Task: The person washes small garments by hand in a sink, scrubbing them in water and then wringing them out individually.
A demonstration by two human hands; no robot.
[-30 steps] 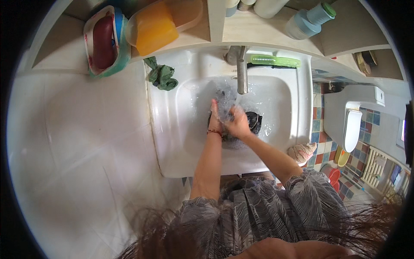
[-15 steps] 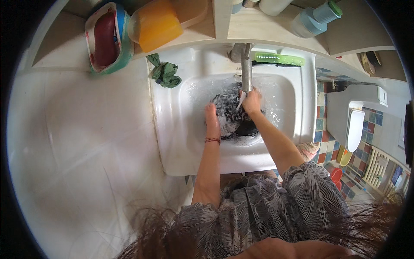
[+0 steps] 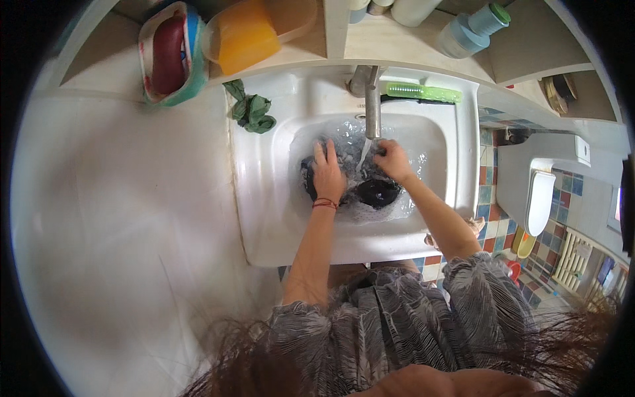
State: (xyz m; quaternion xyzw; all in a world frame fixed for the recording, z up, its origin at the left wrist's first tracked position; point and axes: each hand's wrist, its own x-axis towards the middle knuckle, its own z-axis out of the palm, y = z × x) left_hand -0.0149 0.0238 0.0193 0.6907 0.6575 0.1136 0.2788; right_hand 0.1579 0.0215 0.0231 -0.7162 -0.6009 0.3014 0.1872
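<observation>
Black wet cloth [image 3: 378, 193], with suds on it, lies in the water of the white sink [image 3: 268, 241]. In places it bulges above the surface. My left hand [image 3: 329, 175] rests flat on its left part, fingers stretched toward the back of the basin. On the other side, my right hand [image 3: 394, 162] has its fingers curled together at the cloth's far right edge, beside the running stream. Water falls from the metal faucet [image 3: 373, 116] between my hands. The submerged part of the cloth is blurred by foam and ripples.
A green comb [image 3: 423, 92] lies on the sink's back right ledge. Crumpled dark green cloth [image 3: 253, 114] sits at the back left corner. Above hangs a shelf with a soap dish [image 3: 167, 56], an orange block [image 3: 248, 43] and bottles [image 3: 466, 34]. A toilet [image 3: 542, 175] stands at right.
My left hand has turned from its edge to lie flat over the cloth. My right hand has shifted slightly right and down. The cloth has spread and sunk lower in the water.
</observation>
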